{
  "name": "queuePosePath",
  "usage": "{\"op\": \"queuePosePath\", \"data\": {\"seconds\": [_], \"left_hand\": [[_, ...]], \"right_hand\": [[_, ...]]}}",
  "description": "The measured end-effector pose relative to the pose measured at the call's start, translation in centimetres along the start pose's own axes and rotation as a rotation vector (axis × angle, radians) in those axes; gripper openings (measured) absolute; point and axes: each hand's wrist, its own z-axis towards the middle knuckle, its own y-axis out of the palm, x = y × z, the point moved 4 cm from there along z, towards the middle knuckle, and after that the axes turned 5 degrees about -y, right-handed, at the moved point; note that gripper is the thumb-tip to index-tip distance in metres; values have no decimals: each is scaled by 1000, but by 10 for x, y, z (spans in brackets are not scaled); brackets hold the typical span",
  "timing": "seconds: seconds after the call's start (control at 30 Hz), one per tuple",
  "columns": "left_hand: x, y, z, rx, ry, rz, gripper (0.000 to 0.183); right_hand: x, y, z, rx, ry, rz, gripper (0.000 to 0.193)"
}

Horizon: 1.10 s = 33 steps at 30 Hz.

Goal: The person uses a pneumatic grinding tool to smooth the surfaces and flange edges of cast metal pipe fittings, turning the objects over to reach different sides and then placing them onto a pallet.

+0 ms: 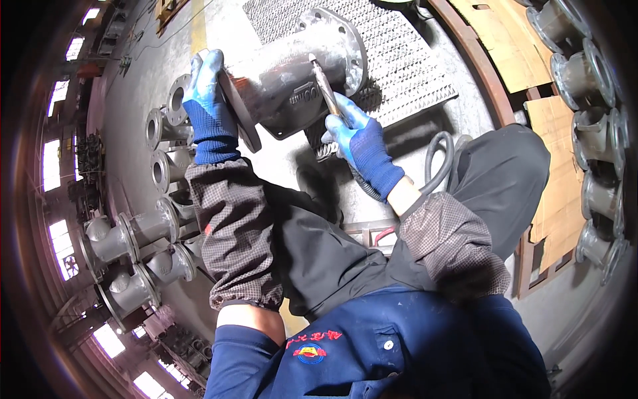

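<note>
Pipe fitting of dark grey metal (286,76), with 2 round end flanges and raised marks on its body, lies on its side ahead of the person, its right part overlapping a grey, rough-textured panel (412,80). The left hand (211,100), in a blue knitted glove with a paler coated palm, rests against the left flange (240,113), fingers stretched along its edge; I cannot tell whether that grip is clamped on the rim. The right hand (357,136), gloved alike, has its grip closed around a slim, pen-shaped metal tool (320,80). The tool's tip is at the fitting's body, near the right flange (357,56); contact is hard to tell.

A grey flexible hose (442,163) curves just beside the person's knee, which is in dark trousers (508,163). More grey flanged fittings (113,243) sit to the left, and a row of similar grey fittings (597,139) stands at the far right, beyond tan flat sheets (558,166).
</note>
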Motion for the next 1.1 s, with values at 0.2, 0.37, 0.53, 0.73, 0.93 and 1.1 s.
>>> {"op": "queuePosePath", "data": {"seconds": [0.2, 0.37, 0.53, 0.73, 0.93, 1.1], "left_hand": [[20, -1, -11, -179, 684, 725, 24], [11, 11, -38, -231, 941, 1000, 34], [18, -13, -69, -235, 69, 202, 61], [16, 7, -103, -433, 107, 35, 69], [9, 11, -125, -570, 251, 105, 71], [5, 17, -158, -562, 50, 110, 74]], "right_hand": [[0, 6, -12, -85, 56, -21, 47], [-15, -36, -5, 181, 27, -36, 45], [-21, 21, -46, -185, -75, -18, 48], [-49, 14, -66, -91, 41, 10, 42], [-55, 0, -77, -146, -32, 9, 43], [-30, -58, -64, 194, 84, -60, 46]]}}
